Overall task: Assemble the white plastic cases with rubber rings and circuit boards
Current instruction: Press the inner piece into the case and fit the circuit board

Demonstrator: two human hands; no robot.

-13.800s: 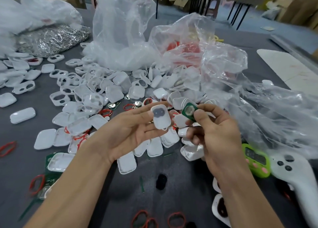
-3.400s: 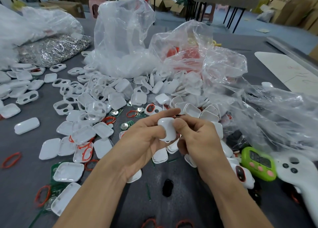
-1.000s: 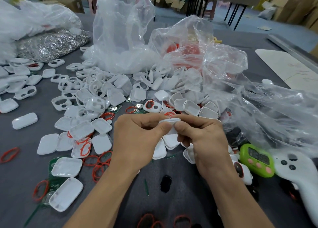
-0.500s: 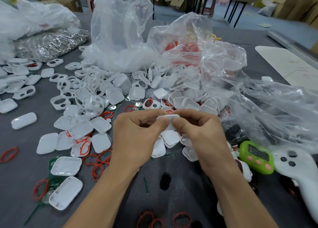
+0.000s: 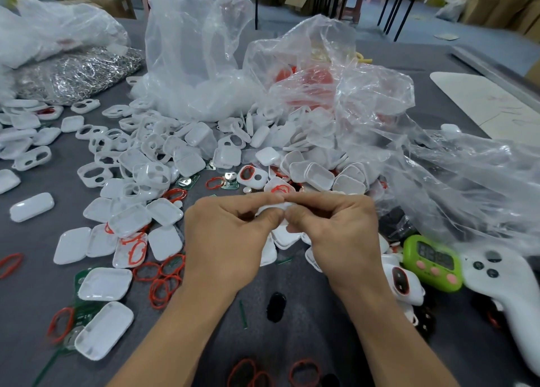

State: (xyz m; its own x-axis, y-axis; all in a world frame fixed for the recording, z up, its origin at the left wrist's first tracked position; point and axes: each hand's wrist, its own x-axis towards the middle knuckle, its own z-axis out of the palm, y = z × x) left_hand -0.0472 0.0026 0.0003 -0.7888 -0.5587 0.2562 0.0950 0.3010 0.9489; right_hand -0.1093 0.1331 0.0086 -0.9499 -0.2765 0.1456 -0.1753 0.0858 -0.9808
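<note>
Crosswise, white case (image 5: 271, 208) edge-on, level.

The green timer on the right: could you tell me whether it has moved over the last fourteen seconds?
No. The green timer still lies just left of the white controller, beside its upper end, as in every earlier picture.

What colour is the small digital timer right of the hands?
The timer is lime green with pink buttons; head view.
</note>
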